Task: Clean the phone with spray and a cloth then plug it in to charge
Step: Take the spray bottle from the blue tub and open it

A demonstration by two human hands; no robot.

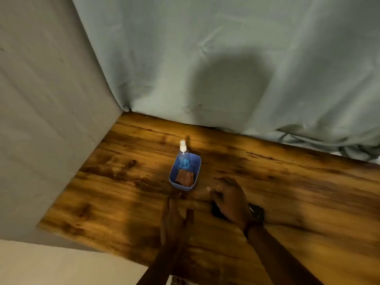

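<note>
Right hand (pixel 230 200) covered the dark flat phone (pixel 215 211), grip indeterminate; left hand (pixel 174 219) lay flat, fingers straight. Clear spray bottle (pixel 183 159) and brown cloth (pixel 184 177) sat in the blue plastic tub (pixel 198 161); cleaning judged not begun.

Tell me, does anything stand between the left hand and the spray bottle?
Only low things: the near wall of the blue box and the brown cloth in it lie between the left hand and the spray bottle at its far end. Reaching over looks free.

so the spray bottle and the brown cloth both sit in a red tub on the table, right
No, the tub is blue, not red. The head view shows the spray bottle and the brown cloth both in it on the table.
</note>
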